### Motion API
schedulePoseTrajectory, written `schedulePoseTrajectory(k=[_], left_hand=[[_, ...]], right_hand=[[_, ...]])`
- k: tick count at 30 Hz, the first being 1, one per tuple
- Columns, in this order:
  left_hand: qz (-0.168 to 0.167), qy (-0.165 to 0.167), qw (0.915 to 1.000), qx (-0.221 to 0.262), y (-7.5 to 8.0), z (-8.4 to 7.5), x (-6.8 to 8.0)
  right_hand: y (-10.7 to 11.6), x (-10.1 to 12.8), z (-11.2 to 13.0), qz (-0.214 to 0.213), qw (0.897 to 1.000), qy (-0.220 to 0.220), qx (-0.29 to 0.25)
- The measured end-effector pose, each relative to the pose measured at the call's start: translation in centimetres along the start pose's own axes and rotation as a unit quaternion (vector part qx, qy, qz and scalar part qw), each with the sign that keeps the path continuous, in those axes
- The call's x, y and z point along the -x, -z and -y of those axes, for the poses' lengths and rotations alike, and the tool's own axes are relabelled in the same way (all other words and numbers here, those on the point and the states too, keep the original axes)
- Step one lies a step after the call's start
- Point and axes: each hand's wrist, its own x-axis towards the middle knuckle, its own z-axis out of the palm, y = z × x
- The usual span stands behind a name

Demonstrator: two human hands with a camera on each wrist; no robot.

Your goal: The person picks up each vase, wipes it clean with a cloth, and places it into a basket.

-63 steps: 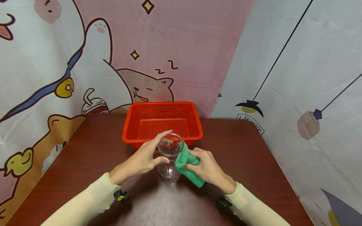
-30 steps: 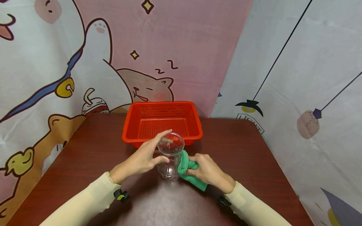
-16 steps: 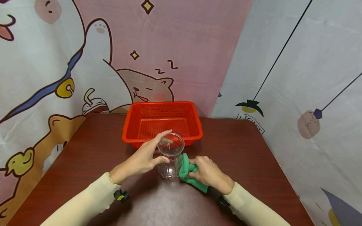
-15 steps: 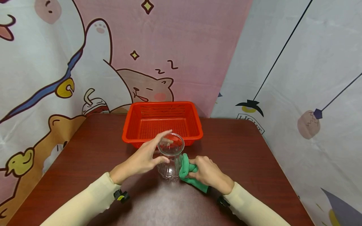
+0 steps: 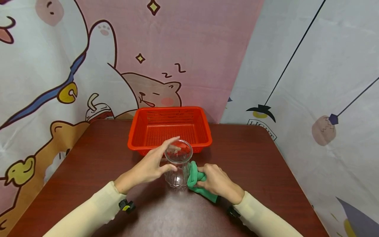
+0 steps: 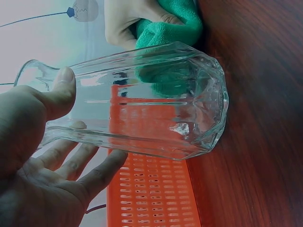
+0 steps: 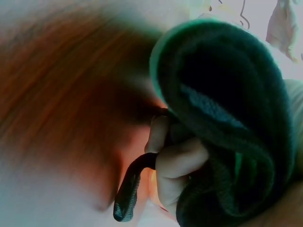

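A clear glass vase [image 5: 177, 179] with a flared rim and faceted base stands on the table in the head view. My left hand [image 5: 145, 168] grips it at the neck, thumb on the near side and fingers behind. The left wrist view shows the vase [image 6: 156, 109] between thumb and spread fingers. My right hand [image 5: 219, 182] holds a folded green cloth [image 5: 193, 176] against the vase's lower right side. Through the glass in the left wrist view, part of the cloth [image 6: 165, 35] shows green. Dark folds of cloth [image 7: 227, 61] fill much of the right wrist view.
Right behind the vase sits a red perforated plastic basket [image 5: 148, 148], its interior facing up. The dark reddish-brown table [image 5: 251, 154] ends at a cartoon-printed curtain [image 5: 207, 59] at the back and sides.
Over the two seconds, my right hand has slid the cloth down the vase's right side from near the rim, then held almost still. My left hand and the vase have stayed put.
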Motion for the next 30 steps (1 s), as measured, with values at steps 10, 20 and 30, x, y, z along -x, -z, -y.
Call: schedulePoseTrajectory(k=[10, 20, 30], left_hand=[[0.005, 0.000, 0.9996, 0.027, 0.0, -0.1, 0.0], [0.006, 0.017, 0.9995, 0.025, 0.0, -0.2, 0.2], [0.005, 0.010, 0.9996, 0.026, 0.1, -0.2, 0.1]], right_hand=[[-0.6, 0.0, -0.3, -0.013, 1.000, 0.023, -0.001], [-0.5, 0.2, -0.4, -0.035, 0.998, 0.048, -0.017], [0.3, 0.0, 0.3, -0.074, 0.993, 0.067, -0.058]])
